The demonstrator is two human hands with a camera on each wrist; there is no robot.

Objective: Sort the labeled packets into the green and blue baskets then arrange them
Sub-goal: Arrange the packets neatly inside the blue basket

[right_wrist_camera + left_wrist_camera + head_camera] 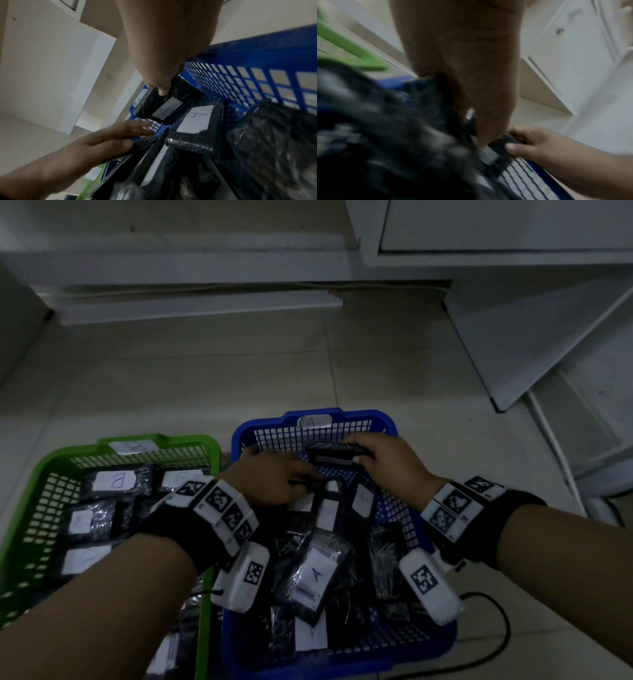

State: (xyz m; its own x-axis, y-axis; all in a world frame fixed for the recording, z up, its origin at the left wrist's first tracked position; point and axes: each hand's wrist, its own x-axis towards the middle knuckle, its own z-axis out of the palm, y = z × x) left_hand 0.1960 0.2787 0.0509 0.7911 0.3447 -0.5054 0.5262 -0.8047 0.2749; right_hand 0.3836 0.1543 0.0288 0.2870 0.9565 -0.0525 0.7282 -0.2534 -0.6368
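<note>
the right hand [390, 463] grips a black packet [334, 451] over the far end of the blue basket [383, 419], at about 12 o'clock inside it, near the far wall. in the right wrist view the thumb and fingers are curled round the packet's upper end, and the packet's white label [167, 110], with a pen mark on it, faces down toward the basket floor. the packet sits tilted, its lower edge close to the mesh; whether it touches the mesh i cannot tell.

the left hand [270, 477] reaches into the same basket at about 10 o'clock from the basket's middle. its fingers [135, 126] are stretched out and loosely spread, lying on the edge of another black packet beside the mesh. they are not curled round anything that shows.

more black wrapped packets fill the near half of the blue basket, from its middle to 6 o'clock; one label there reads "a" [317, 575]. a white tag [313, 422] sits on the basket's far rim.

the green basket [30, 487] stands just beside the blue one at 9 o'clock, rims nearly touching. it holds black packets too, one label reading "b" [116, 479].

both baskets rest on a pale tiled floor [239, 378].
</note>
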